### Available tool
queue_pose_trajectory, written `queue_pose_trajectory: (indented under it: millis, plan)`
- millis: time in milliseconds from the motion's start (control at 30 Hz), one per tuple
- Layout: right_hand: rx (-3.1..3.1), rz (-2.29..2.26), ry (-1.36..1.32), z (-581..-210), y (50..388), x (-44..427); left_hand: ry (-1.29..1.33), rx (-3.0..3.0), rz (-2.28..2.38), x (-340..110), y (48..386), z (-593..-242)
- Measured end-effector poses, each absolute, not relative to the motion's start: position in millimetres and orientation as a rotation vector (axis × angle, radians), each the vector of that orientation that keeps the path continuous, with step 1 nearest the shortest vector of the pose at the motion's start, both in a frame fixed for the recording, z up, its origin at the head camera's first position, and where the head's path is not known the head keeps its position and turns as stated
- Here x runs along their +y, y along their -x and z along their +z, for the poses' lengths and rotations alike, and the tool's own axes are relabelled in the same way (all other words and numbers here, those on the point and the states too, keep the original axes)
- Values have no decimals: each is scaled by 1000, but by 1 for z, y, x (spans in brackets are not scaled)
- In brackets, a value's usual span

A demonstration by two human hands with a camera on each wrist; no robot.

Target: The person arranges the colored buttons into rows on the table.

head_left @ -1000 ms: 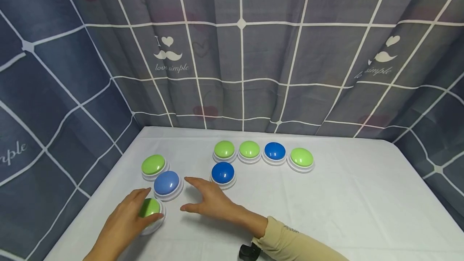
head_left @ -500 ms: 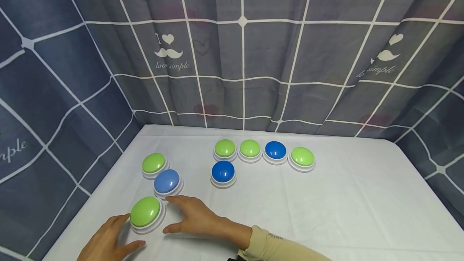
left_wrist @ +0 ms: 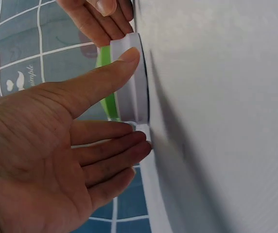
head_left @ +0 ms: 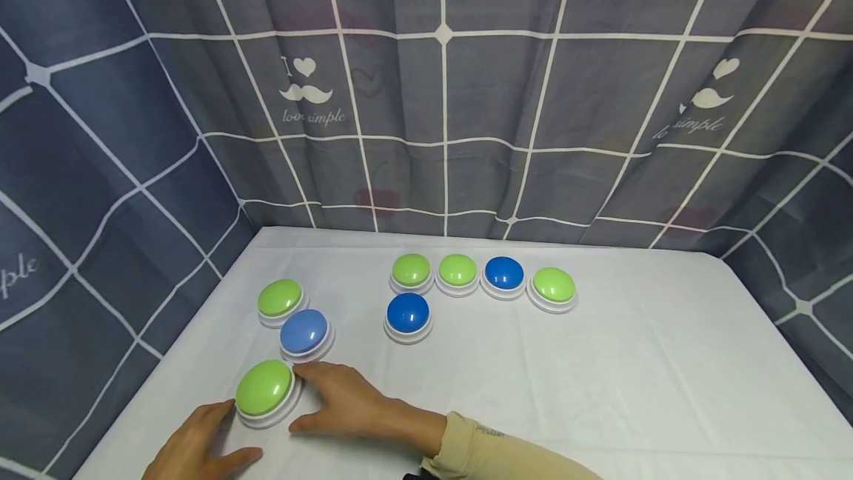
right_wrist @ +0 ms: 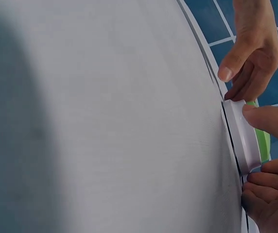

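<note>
A green-domed button on a white base [head_left: 263, 388] stands at the table's front left, between the two hands. Left of it lies the left hand [head_left: 193, 447], fingers extended and thumb apart, fingertips at the base's left edge. The right hand [head_left: 349, 400] is on the other side, its fingertips by the base's right edge and its thumb spread. In the left wrist view the button's base [left_wrist: 129, 82] shows beyond the left thumb. The right wrist view has the base [right_wrist: 241, 136] beside the right thumb. Whether fingertips touch it, I cannot tell.
A light blue button [head_left: 303, 332] and a green one [head_left: 279, 298] stand just behind. Farther right, another blue button [head_left: 408, 312] sits before a row of several green and blue ones [head_left: 457, 270]. A checked curtain [head_left: 493, 95] surrounds the white table [head_left: 633, 361].
The left hand has let go of the front green button and drawn back to its left. From beside the blue buttons, the right hand has come down and left to the green button's right side.
</note>
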State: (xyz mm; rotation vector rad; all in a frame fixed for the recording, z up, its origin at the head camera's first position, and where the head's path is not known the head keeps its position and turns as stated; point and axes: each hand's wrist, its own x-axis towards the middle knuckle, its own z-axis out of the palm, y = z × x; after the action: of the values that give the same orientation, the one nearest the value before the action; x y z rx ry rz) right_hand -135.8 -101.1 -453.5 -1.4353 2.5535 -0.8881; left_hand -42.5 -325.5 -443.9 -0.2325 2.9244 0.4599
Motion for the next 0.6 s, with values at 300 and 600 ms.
queue_pose_trajectory:
  millis: [300,600]
  plan:
    - [2586,-852,1361,-448,134,-110,253,2942,551,-325,51,-440]
    - [2661,-829,1354,-449,131,-116,308,2940,649,-324,55,-436]
